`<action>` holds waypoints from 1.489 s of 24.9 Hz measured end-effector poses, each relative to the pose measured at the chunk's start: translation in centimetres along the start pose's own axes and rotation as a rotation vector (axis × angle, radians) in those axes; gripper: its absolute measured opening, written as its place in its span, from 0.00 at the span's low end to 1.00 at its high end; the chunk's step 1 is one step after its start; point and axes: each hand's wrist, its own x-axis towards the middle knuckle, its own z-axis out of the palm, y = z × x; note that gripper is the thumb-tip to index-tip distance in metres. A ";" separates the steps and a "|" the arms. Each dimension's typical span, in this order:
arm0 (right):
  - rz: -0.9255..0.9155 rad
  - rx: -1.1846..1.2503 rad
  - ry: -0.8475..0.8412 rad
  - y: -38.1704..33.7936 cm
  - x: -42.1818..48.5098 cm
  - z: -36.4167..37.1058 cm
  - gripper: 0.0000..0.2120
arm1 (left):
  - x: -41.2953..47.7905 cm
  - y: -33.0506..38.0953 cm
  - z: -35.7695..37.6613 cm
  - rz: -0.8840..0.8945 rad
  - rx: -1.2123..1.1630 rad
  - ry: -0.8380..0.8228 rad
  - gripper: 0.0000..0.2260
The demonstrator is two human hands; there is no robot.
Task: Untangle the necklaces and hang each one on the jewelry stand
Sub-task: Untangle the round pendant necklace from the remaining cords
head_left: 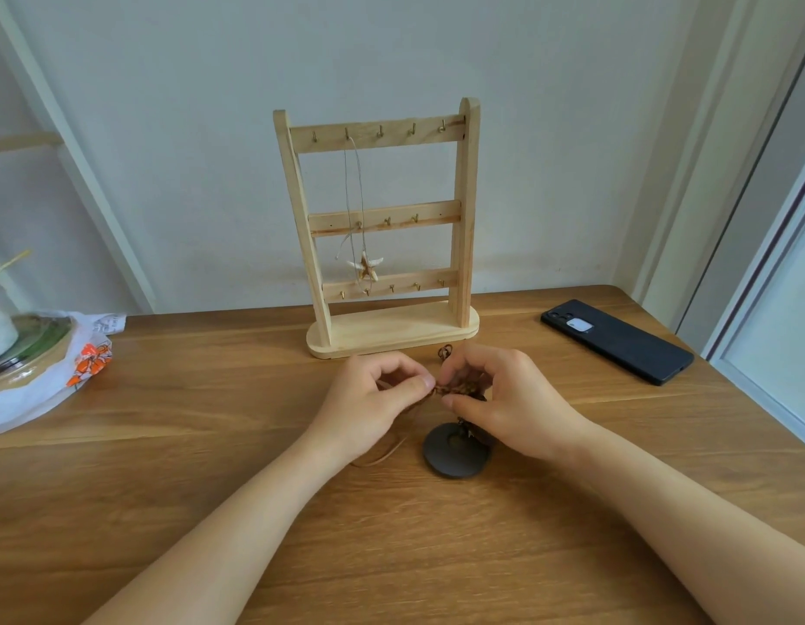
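**A:** Where is the tangle?

**B:** The brown cord necklace (459,390) is bunched into a knot just in front of the jewelry stand (464,227) and lifted slightly off the counter (211,489). Its dark disc pendant (454,457) lies flat on the wood below. I'd judge that keeps the pendant's weight from dragging on the knot.

**A:** And the hands?

**B:** They are close together, with the thumb tips nearly meeting. The left hand (373,394) pinches the cord at one end of the knot. The right hand (508,399) pinches the bunched part between thumb and curled fingers. A grip on either side probably lets them ease a loop open.

**A:** Is anything hung?

**B:** The starfish necklace (367,266) hangs from a hook on the top rail, and its star sits just above the lowest rail. The other hooks look bare.

**A:** Why is the stand so near?

**B:** Likely so the reach is short once the cord comes free.

**A:** What's around them?

**B:** A phone (617,342) lies well off to the right, and a plastic bag (89,354) sits at the left edge.
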 end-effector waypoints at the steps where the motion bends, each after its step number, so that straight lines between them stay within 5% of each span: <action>1: -0.002 -0.004 0.006 0.0 0.1 0.0 0.09 | 0.1 0.0 -0.1 -0.006 0.004 -0.004 0.04; 15: -0.016 -0.001 0.028 0.3 0.1 0.0 0.07 | 0.0 0.0 0.0 0.011 0.048 -0.083 0.03; 20: -0.026 0.032 -0.020 0.1 0.0 0.1 0.07 | 0.1 0.0 0.2 -0.074 -0.048 0.018 0.05; 30: -0.034 0.048 -0.015 0.1 0.0 0.1 0.09 | -0.1 0.7 0.2 -0.146 -0.111 -0.197 0.07; 35: -0.013 -0.002 -0.090 0.2 0.0 0.2 0.08 | 0.1 0.5 -0.6 -0.233 -0.519 -0.172 0.04; 37: 0.008 -0.027 -0.079 0.7 0.1 0.1 0.08 | 0.5 0.6 -1.5 -0.248 -0.817 -0.035 0.04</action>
